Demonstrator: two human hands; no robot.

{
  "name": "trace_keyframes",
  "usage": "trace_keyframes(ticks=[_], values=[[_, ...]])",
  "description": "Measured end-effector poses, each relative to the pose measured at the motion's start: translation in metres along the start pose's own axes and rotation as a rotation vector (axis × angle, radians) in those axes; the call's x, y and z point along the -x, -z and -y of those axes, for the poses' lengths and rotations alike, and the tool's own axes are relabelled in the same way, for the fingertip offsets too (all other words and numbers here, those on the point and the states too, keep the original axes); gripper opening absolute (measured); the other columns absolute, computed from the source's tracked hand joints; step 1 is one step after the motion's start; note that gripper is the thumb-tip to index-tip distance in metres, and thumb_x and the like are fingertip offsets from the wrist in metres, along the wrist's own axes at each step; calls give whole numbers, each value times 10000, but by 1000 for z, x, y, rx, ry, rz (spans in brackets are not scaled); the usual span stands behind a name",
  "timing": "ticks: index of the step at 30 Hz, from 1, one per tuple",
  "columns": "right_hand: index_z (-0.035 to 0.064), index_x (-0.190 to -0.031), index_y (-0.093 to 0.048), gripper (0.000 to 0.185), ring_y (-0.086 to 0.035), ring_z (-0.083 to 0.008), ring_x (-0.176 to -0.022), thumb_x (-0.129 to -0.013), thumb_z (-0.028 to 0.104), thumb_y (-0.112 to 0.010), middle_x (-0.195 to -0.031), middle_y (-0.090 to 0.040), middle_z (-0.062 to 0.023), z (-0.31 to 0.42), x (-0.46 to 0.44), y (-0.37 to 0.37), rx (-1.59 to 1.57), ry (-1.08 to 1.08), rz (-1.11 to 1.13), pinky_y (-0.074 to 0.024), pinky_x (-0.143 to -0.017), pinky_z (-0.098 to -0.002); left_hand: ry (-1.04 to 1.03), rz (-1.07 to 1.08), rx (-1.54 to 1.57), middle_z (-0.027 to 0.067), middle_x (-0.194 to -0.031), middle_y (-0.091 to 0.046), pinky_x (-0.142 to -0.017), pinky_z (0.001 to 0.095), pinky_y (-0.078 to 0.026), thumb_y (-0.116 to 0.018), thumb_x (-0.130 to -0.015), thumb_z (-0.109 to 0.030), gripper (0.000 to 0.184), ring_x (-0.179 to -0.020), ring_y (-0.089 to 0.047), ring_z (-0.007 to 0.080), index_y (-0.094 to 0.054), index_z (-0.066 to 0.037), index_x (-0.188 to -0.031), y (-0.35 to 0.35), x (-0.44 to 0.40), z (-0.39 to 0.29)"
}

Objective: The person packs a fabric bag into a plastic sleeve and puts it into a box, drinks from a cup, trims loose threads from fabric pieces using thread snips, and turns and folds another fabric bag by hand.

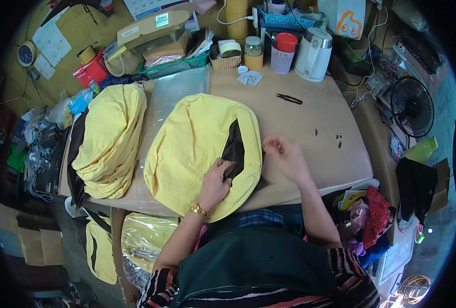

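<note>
On the brown bench, the yellow cover looks unfinished: left hand pinching its dark strip, right hand half-curled beside it, any hold unclear. Whether the fabric pile is done, I cannot tell.

Yellow cloth piece at table's near edge: matt, lightly creased. Cloth bundle by left edge: matt, deeply rumpled. Tabletop: smooth, faint sheen. Toward far edge: glossy clear plastic sheet, glossy kettle.

White kettle beside pink holder; black fan at right; wall clock.
</note>
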State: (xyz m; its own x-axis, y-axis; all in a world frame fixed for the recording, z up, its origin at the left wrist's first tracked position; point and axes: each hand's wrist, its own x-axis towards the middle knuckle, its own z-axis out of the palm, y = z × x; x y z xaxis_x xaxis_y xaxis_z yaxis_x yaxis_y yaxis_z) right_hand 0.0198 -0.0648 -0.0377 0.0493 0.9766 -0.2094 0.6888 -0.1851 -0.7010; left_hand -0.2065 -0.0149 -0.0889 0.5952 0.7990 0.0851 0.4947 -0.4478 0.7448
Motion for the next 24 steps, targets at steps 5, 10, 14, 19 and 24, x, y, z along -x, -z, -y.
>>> trace_keyframes(ticks=[5,10,14,19,24], values=[[6,-1135,-470,355,-603,-191,-885,-879,132,-682,-1003,-565,-123,38,-5,-45,-769,464,-22,-505,-779,-333,-94,-114,228,186,-1007,-576,-831,393,-487,-586,-805,9,280,-933,-598,362,-575,11,-1084,-9,-12,23],[19,-1308,-386,637,-594,-281,-963,-825,207,-757,-1233,-495,-155,21,13,-60,-247,329,-159,-504,-850,-383,162,-610,810,61,-878,-652,-526,249,-481,-515,-1007,-371,401,-600,-588,123,-569,17,-1087,96,-15,5],[42,-1384,-362,793,-503,-355,-1169,-712,91,-781,-1355,-386,-213,46,19,-52,-329,639,-365,-453,-963,-387,-149,23,326,68,-937,-636,-758,254,-484,-565,-971,-211,265,-833,-596,130,-599,29,-1077,88,3,-25],[0,-1061,-559,433,-578,-265,-1002,-652,-97,-660,-1049,-563,-121,-8,2,-80,-592,546,-263,-445,-897,-305,313,-313,309,69,-795,-568,-625,339,-443,-585,-937,-214,237,-680,-523,159,-563,-4,-831,57,-3,-19],[53,-1079,-567,448,-612,-269,-930,-657,-40,-686,-939,-572,-117,-30,3,-103,-418,597,-261,-488,-784,-295,84,-362,-183,118,-823,-554,-580,310,-440,-827,-734,-191,432,-708,-556,205,-537,-33,-1013,11,1,26]])
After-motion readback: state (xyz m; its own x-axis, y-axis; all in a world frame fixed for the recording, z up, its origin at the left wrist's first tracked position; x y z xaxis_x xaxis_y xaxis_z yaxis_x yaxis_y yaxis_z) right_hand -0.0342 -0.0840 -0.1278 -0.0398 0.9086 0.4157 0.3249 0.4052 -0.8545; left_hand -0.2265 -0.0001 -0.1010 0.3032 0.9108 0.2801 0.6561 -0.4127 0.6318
